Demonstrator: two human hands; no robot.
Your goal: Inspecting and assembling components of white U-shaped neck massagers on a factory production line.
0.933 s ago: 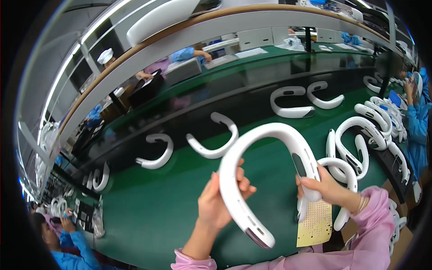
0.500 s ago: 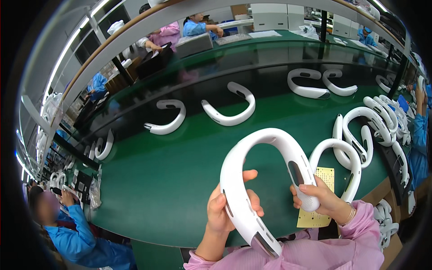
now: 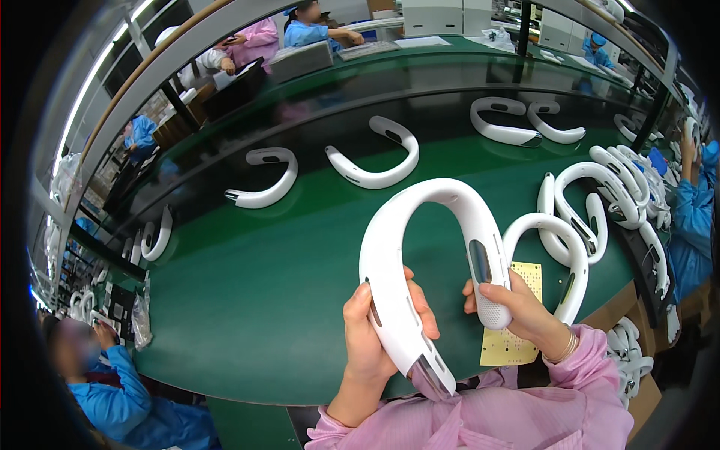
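Neckband-shaped device (image 3: pixel 435 190) of white plastic is held above the near edge of the green bench (image 3: pixel 247 322), its curve pointed away; it is judged light, stiff, smooth enough to slip and easily scratched at the glossy dark windows, so a hold on the broad white legs is favoured. Its left leg is wrapped by the left hand (image 3: pixel 367 337), fingers curled round to the inner side, thumb pressed outside; its right leg is clasped by the right hand (image 3: pixel 523 309), thumb laid just above the perforated tip. Both wrists are angled inward from below
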